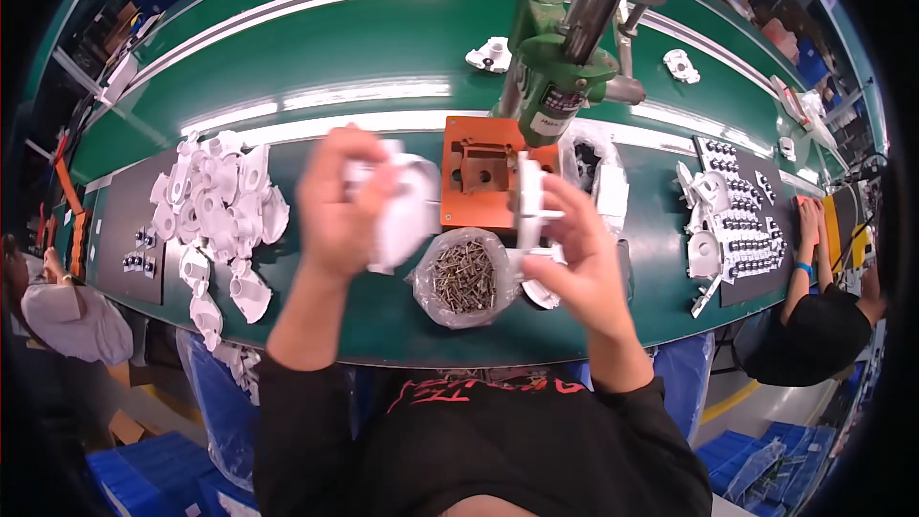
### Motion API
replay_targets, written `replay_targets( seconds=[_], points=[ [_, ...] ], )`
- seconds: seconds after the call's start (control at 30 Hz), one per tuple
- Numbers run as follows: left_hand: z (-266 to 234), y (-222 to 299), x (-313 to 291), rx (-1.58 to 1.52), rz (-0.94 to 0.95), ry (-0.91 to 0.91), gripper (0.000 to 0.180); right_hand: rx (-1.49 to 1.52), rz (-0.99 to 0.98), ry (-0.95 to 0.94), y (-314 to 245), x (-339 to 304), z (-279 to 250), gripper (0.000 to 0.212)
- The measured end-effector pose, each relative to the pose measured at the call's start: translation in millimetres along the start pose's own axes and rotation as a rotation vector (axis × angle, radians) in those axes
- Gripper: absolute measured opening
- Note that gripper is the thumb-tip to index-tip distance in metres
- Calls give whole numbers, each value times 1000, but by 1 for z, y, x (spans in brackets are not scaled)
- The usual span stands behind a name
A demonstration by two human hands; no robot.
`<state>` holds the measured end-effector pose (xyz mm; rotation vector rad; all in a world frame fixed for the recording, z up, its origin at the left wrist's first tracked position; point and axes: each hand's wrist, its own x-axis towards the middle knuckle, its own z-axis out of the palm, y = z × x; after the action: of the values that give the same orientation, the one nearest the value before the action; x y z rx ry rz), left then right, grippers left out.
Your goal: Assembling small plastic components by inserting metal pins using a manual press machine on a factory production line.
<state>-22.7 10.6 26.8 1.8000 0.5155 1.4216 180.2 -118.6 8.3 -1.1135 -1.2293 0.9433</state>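
My left hand [337, 206], slightly blurred, grips a white plastic housing part [410, 211] with a rounded face, left of the orange fixture block [459, 213]. On the block's other side, the fingers of my right hand [586, 263] close around a second white plastic part [528, 196], seen nearly edge-on. Between my hands, a clear plastic bag [421, 289] lies open, full of small metal screws [466, 278]. The block has a brown recessed nest [486, 172] with no white part in it. A green press head [565, 77] stands over the block's right rear.
White parts are heaped [220, 191] at left, near small black-and-white pieces [142, 254]. More white parts [704, 254] and rows of small black pieces [751, 225] lie at right. Behind the press runs a green conveyor [383, 48]. Other people sit at both ends.
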Motion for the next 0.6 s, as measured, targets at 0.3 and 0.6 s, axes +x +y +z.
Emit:
replay_targets(
  seconds=[0.3, 0.6],
  points=[
    [64, -4, 3, -153, 273, 35, 35, -281, -209, -33, 0, 7, 32, 76],
    [66, 5, -4, -773, -93, -93, 36, 64, -108, -36, -5, 20, 32, 103]
  ],
)
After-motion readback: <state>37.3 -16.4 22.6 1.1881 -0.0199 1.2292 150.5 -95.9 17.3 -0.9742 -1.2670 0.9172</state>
